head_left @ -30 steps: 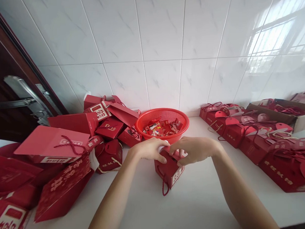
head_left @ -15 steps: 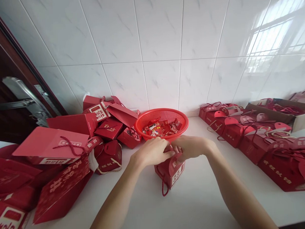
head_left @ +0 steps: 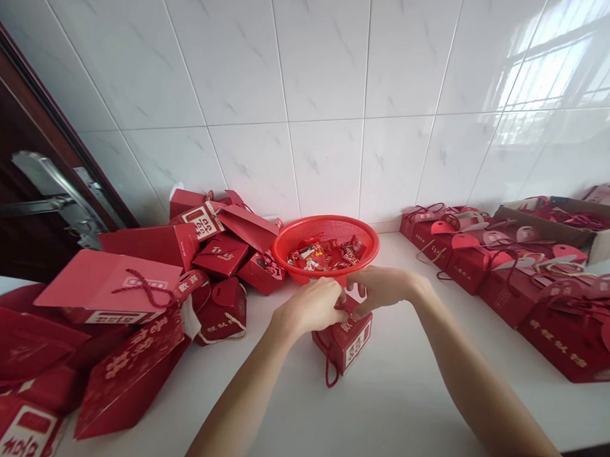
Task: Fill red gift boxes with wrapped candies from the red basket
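Observation:
A small red gift box [head_left: 345, 344] with gold and white characters stands upright on the white tabletop. Its front flap leans inward, and a twisted red cord loop hangs from its left side. At the box's top left, my left hand [head_left: 315, 305] has its fingers curled onto the flaps. My right hand [head_left: 382, 287] bends over the top from the right, thumb and fingers gripping the box's upper edge. Both hands partly hide the flaps. Just behind them is a red plastic colander [head_left: 331, 274] with wrapped sweets [head_left: 326, 253] inside.
Red boxes and bags [head_left: 134, 368] lie in a loose pile on the left. Closed red boxes [head_left: 507, 288] stand in rows on the right, near a cardboard carton [head_left: 608, 241] of red cords. A tiled wall [head_left: 327, 168] rises behind; a door handle [head_left: 58, 197] is at far left.
The box's front flap, upright before, now leans inward. My hands have moved slightly apart at the top, and the right fingers have opened a little. The view has shifted slightly.

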{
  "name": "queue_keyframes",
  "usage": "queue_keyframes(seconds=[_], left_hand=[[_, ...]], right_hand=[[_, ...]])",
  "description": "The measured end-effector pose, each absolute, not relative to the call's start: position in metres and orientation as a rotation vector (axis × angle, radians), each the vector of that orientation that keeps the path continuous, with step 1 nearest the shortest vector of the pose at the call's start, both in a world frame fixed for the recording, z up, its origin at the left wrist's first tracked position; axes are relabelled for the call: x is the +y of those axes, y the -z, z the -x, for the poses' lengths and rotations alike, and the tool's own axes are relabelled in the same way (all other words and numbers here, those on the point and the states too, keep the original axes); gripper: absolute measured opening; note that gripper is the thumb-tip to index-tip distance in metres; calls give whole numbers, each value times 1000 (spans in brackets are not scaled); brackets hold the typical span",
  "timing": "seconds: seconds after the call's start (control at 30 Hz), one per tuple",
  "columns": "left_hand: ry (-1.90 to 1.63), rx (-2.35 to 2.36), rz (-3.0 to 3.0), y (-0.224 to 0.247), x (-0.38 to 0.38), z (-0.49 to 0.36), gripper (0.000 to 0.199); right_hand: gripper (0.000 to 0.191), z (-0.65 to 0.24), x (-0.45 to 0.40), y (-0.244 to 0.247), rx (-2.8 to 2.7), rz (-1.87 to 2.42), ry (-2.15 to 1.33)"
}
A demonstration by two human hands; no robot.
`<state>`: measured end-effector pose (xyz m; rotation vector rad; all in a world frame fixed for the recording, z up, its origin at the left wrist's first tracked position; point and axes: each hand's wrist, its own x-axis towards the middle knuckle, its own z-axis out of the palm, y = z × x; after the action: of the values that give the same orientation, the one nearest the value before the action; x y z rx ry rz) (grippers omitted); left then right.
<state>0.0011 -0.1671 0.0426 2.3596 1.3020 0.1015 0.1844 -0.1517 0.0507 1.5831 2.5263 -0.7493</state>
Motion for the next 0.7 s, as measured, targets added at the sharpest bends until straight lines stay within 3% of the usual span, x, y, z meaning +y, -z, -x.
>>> queue_keyframes(seconds=[0.13, 0.37, 0.53, 0.7], left_hand=[[-31, 1276, -2359, -42, -164, -1, 12], [-19, 1241, -2357, -40, -158, -1, 25], [28, 1320, -2252, -41, -154, 1, 35], [-4, 1395, -2241, -40, -152, 3, 28]], right_hand=[[70, -198, -152, -41, 2562, -1534, 878], [104, -231, -169, 2, 2549, -1565, 1270], [92, -236, -179, 38, 2716, -1660, 1470], [79, -231, -180, 55, 2856, -1883, 1451]])
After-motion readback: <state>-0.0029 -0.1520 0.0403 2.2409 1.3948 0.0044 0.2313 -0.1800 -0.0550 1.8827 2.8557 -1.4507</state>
